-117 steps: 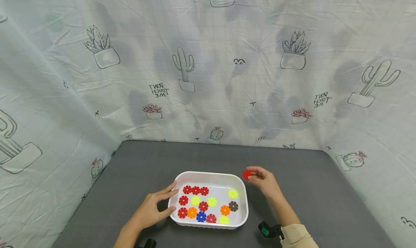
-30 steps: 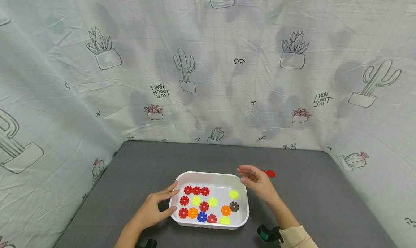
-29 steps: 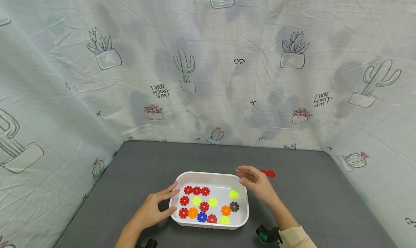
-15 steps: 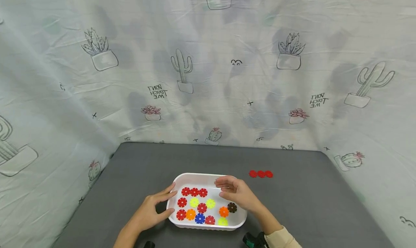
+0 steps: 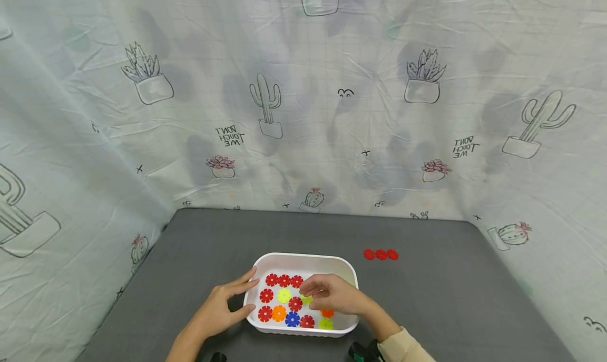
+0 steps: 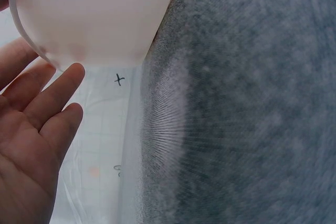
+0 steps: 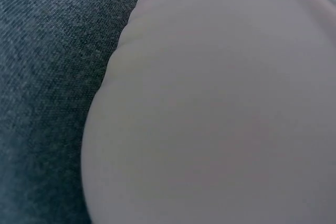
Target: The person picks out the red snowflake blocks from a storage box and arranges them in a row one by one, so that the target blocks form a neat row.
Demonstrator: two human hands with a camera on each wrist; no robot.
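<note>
White plastic tray sits near the front middle of the grey table, with coloured flower discs lying in it. The left hand rests with relaxed fingers against the tray's left wall. The right hand reaches into the tray over the discs with fingers curled; whether it grips one I cannot tell, and three red discs lie in a row on the table far right of the tray.

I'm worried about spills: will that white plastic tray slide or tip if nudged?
The white plastic tray looks light and thin-walled, so it would probably slide on the grey mat. Being low and wide, it seems unlikely to tip. The left hand rests against its side.
</note>
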